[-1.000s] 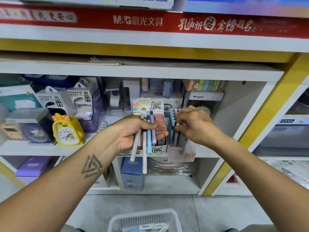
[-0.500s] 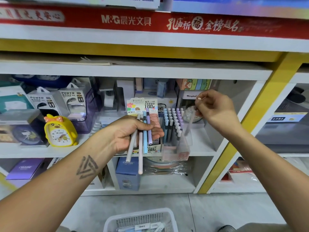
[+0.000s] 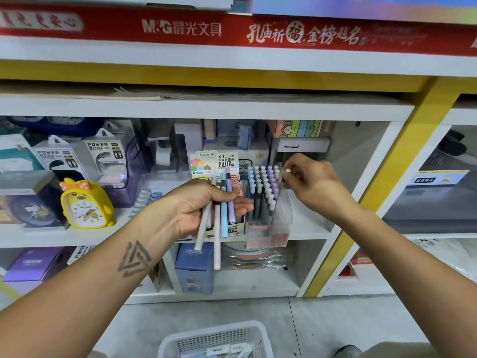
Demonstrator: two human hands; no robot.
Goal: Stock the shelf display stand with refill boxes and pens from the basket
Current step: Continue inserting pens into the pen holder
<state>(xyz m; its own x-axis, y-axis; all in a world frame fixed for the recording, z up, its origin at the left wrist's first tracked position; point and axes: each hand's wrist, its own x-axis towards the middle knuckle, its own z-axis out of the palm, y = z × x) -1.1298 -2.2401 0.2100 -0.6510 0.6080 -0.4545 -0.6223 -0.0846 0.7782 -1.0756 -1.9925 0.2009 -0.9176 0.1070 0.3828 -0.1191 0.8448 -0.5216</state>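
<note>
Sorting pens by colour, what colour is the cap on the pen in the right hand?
White, on the pen pinched by the right hand; head view.

display stand [image 3: 268, 228] on shelf [image 3: 309, 228], clock [image 3: 86, 205] left, basket [image 3: 216, 339] apparently on floor below

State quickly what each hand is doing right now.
Left hand: grips a bundle of pens.
Right hand: pinches one white-capped pen.
</note>
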